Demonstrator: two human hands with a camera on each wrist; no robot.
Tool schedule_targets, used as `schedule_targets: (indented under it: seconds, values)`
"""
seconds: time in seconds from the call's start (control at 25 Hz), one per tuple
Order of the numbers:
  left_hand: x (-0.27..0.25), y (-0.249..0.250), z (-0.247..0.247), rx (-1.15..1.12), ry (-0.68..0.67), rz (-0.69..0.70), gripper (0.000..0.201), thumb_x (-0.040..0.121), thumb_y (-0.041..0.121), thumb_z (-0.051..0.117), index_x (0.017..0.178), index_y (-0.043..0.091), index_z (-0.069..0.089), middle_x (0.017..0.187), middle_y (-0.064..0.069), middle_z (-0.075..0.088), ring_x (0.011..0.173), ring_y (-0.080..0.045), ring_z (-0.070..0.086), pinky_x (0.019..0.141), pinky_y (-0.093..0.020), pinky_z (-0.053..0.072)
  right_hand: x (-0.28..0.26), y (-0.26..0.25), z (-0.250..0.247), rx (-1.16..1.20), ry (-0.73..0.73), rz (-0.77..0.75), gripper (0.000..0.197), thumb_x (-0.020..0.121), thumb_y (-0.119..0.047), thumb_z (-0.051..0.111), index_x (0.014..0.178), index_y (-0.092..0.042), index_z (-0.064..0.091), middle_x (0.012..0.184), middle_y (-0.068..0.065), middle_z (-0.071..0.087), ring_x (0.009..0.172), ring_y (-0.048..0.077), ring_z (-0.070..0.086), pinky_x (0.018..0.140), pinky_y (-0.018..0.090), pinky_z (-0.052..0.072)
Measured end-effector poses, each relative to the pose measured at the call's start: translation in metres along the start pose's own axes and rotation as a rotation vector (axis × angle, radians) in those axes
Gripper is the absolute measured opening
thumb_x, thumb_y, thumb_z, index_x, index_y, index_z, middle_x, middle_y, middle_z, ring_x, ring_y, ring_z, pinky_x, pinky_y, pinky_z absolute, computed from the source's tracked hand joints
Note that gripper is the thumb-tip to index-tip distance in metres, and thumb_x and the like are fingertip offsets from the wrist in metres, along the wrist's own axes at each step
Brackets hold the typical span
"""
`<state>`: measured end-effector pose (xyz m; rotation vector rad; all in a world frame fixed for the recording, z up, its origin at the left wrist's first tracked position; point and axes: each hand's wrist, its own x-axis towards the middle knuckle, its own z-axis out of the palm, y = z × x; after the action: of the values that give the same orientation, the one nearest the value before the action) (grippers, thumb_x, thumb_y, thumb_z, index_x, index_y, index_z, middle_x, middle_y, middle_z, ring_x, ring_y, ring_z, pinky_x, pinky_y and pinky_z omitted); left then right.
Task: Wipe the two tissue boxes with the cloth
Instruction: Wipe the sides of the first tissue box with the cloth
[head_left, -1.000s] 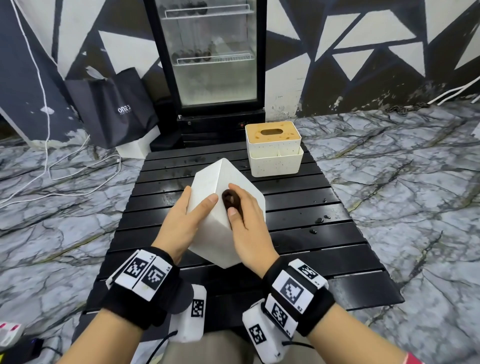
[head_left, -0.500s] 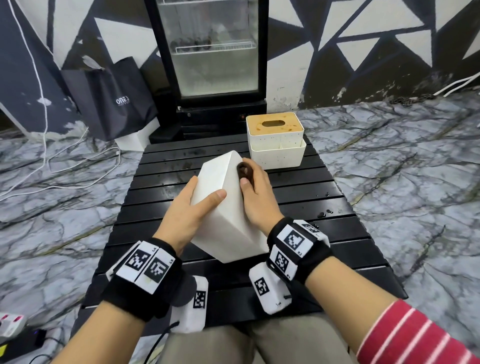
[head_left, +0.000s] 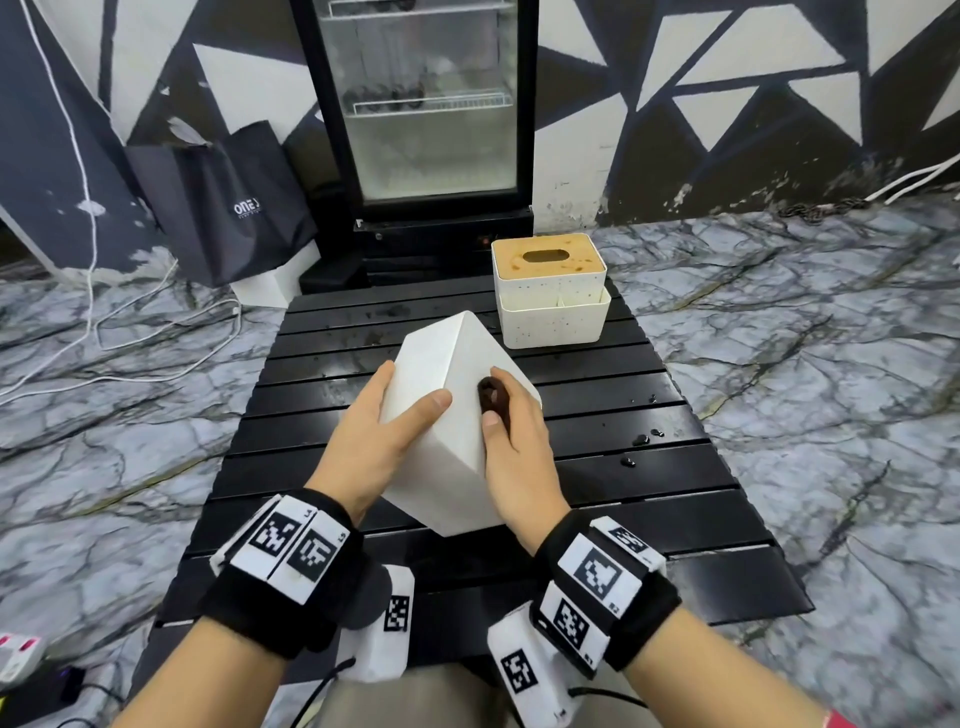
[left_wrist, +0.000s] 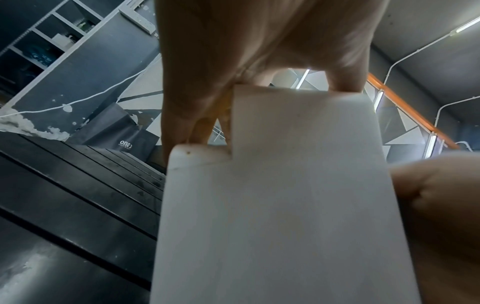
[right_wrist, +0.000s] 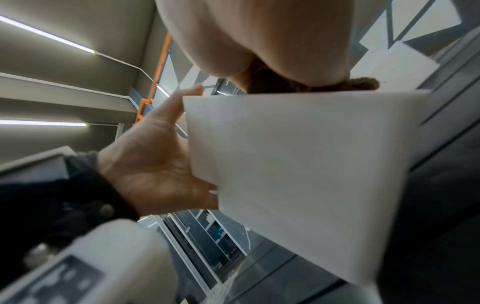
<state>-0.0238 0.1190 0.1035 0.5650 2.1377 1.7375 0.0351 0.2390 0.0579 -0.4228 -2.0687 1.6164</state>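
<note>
A plain white plastic tissue box (head_left: 457, 415) is held tilted over the black slatted table (head_left: 675, 467), gripped by the left hand (head_left: 371, 441). A small dark brown cloth (head_left: 492, 402) is pinched against its side by the right hand (head_left: 514, 457). The second white speckled tissue box with a wooden slotted lid (head_left: 549, 291) sits further back; its contents can't be seen. "ONE" is printed on the black paper bag (head_left: 228, 202).
</note>
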Motion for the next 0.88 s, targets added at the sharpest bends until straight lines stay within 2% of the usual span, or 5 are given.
schedule_targets:
  seconds: [0.08,0.28,0.48,0.68,0.88]
  values:
    - [-0.002,0.006,0.004,0.027,-0.002,0.014,0.019,0.063,0.052,0.068,0.073,0.064,0.057,0.082,0.038,0.064,0.077,0.015,0.059,0.077,-0.019,0.043,0.003,-0.010,0.004,0.063,-0.005,-0.064,0.042,0.094,-0.011,0.038,0.135,-0.021,0.035,0.125,-0.015,0.037,0.131,0.016,0.031,0.112,0.040,0.022]
    - [-0.005,0.006,0.012,0.100,-0.004,0.095,0.045,0.063,0.055,0.069,0.105,0.043,0.057,0.103,0.020,0.066,0.099,0.000,0.061,0.086,-0.023,0.046,0.021,-0.023,-0.003,0.130,-0.011,-0.118,0.042,0.093,-0.009,0.038,0.133,-0.023,0.038,0.129,-0.012,0.038,0.129,0.011,0.033,0.112,0.033,0.024]
    - [-0.009,0.014,0.023,0.261,0.034,0.096,0.070,0.044,0.067,0.060,0.112,0.055,0.045,0.110,0.036,0.048,0.101,0.019,0.046,0.082,-0.006,0.033,0.039,-0.021,-0.034,0.113,-0.009,-0.132,0.041,0.093,-0.004,0.040,0.128,-0.026,0.045,0.132,0.000,0.046,0.121,0.006,0.042,0.108,0.027,0.031]
    - [-0.007,0.013,0.025,0.546,-0.070,0.088,0.108,0.053,0.054,0.071,0.146,0.028,0.024,0.145,0.016,0.033,0.129,-0.002,0.033,0.098,-0.017,0.025,0.052,-0.014,-0.072,0.113,0.032,-0.048,0.039,0.093,-0.005,0.043,0.124,-0.028,0.050,0.128,-0.003,0.051,0.120,0.009,0.046,0.107,0.029,0.034]
    - [-0.008,0.010,0.017,0.641,-0.222,0.132,0.111,0.043,0.068,0.057,0.144,0.036,0.023,0.132,0.031,0.030,0.129,0.001,0.032,0.107,-0.024,0.025,0.048,-0.018,-0.085,0.034,-0.067,0.009,0.032,0.093,-0.005,0.044,0.114,-0.027,0.054,0.111,-0.011,0.056,0.108,0.007,0.050,0.086,0.013,0.038]
